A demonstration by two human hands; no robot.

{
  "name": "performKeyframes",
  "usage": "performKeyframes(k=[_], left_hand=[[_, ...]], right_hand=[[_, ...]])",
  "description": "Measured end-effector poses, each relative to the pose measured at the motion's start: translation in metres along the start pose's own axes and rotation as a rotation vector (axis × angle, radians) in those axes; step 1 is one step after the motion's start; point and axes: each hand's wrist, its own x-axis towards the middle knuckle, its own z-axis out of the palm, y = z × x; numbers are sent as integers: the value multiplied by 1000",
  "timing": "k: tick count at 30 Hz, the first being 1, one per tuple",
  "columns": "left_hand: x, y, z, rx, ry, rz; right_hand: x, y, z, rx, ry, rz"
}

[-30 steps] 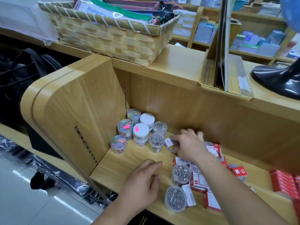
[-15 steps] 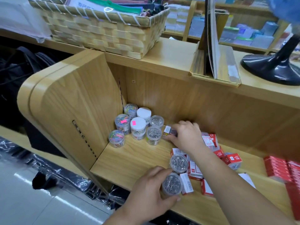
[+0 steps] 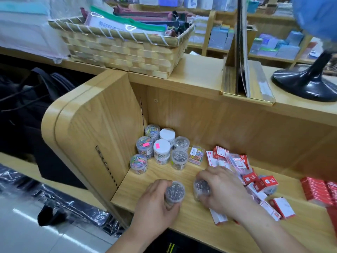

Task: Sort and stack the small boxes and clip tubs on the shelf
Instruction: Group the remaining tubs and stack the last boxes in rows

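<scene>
Clip tub (image 3: 175,191) gripped in left hand (image 3: 155,203), second tub (image 3: 201,187) in right hand (image 3: 221,190); both probably destined for tub cluster (image 3: 160,148) at eleven o'clock.

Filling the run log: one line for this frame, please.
left hand: grips silver-clip tub | right hand: grips second silver-clip tub | tub cluster: shelf back-left corner | red boxes: loose pile, unsorted

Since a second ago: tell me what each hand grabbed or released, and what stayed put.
The left hand, open before, now grips a tub of silver clips. The right hand let go of the box of coloured clips at the back, came forward and grips a second tub. The corner tubs stayed put.
</scene>
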Motion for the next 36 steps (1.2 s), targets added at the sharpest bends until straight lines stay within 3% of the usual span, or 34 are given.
performKeyframes(k=[4,6,11,17,27,31,36], left_hand=[[19,-3,-19,-79,88,-24],[29,-4,-30,-87,128,0],[49,-4,-45,-99,144,11],[76,0,-41,-83,172,36],[96,4,-15,45,195,156],[104,6,-14,265,164,220],[115,8,-14,420,186,232]], right_hand=[[34,-15,-29,378,252,99],[67,-20,-37,380,340,87],[125,-33,-34,315,241,182],[127,-29,-15,396,335,271],[123,-5,-6,431,408,155],[111,9,-12,514,398,192],[99,5,-8,652,160,227]])
